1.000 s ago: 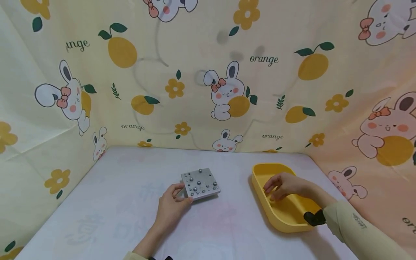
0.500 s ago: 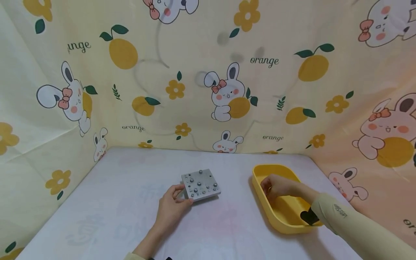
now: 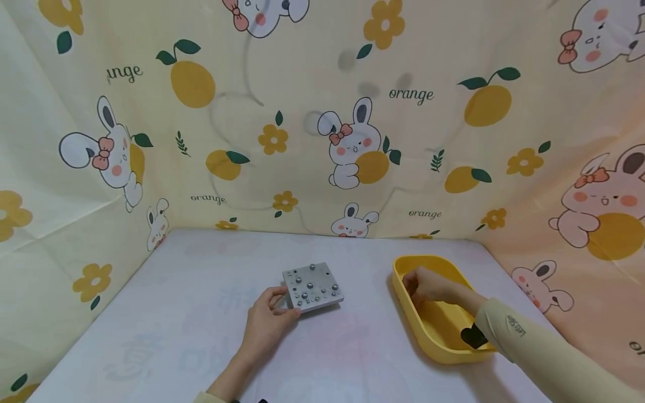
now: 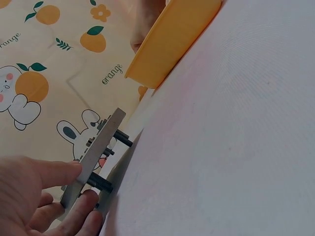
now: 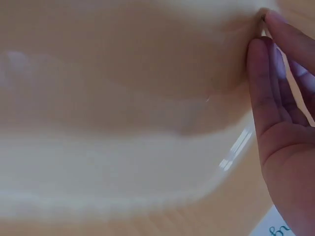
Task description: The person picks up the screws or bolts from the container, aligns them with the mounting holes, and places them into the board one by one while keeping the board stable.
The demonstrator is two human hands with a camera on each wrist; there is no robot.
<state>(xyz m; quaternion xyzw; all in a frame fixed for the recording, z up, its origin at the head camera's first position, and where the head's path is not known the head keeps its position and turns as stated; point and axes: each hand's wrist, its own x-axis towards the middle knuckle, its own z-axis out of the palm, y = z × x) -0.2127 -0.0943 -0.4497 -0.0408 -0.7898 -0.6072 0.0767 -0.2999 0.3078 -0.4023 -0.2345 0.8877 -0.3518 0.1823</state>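
My left hand [image 3: 267,322] grips the left edge of a square silver metal plate [image 3: 313,284] in the head view. Several screws and small holes dot its top. From the side, in the left wrist view, screw shanks [image 4: 101,182] poke out below the plate, close over the table; I cannot tell whether they touch it. My right hand [image 3: 428,286] reaches into the yellow tray [image 3: 438,355], fingertips down by its far left wall. In the right wrist view its thumb and fingers come together at the tray's corner, beside a tiny dark speck [image 5: 263,18]. Whether they pinch it is unclear.
A white-covered table [image 3: 201,336] lies under everything, and the tray stands on its right side. Patterned cloth [image 3: 297,112] with rabbits and oranges hangs behind and at both sides. The tray's raised rim surrounds the right fingers.
My right hand has lowered deeper into the tray toward its left wall, its fingertips drawing together. The left hand and the plate stay nearly in place.
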